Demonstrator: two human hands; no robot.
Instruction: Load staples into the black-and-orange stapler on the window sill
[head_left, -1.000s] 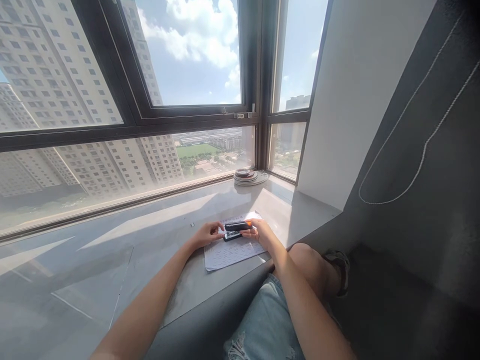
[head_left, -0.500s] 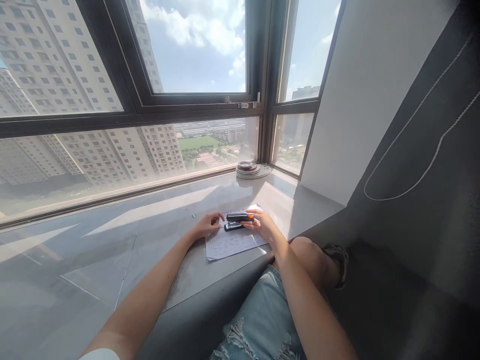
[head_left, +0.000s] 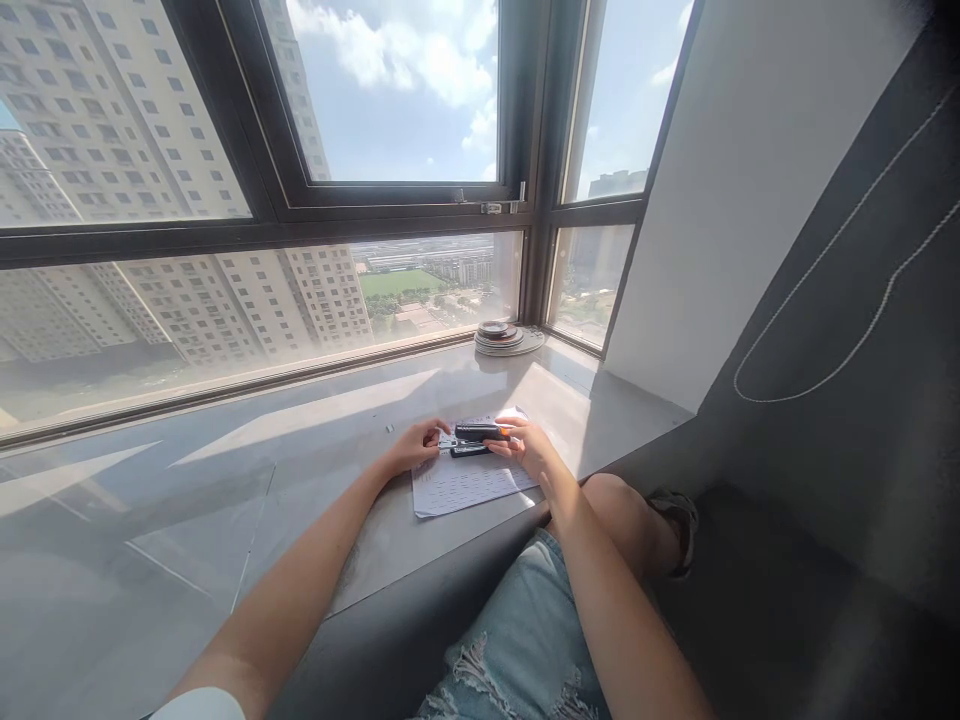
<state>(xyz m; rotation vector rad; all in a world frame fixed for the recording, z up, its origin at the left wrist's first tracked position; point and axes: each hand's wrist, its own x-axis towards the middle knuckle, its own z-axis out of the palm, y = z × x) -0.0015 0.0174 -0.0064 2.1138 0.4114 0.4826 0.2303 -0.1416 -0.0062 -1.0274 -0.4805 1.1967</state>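
A black stapler (head_left: 471, 432) with an orange patch lies open, its top arm lifted off the base, over white sheets of paper (head_left: 472, 490) with rows of writing. My right hand (head_left: 529, 447) grips the stapler's right end, thumb and fingers around it. At its left end my left hand (head_left: 415, 447) is closed, fingertips pinching a thin silver metal part that sticks out of the stapler. A tiny silvery piece (head_left: 389, 428), too small to name, rests on the windowsill beyond my left hand.
The broad grey windowsill (head_left: 315, 430) runs under dark-framed windows. Stacked round plates or discs (head_left: 499, 338) stand in its far corner. My bent knee (head_left: 615, 510) is close to the sill's front edge. A beaded cord (head_left: 817, 385) hangs at the right.
A silver metal part now shows between the stapler and my left fingers, where there was a gap before. My right hand keeps its hold. The view has shifted slightly.
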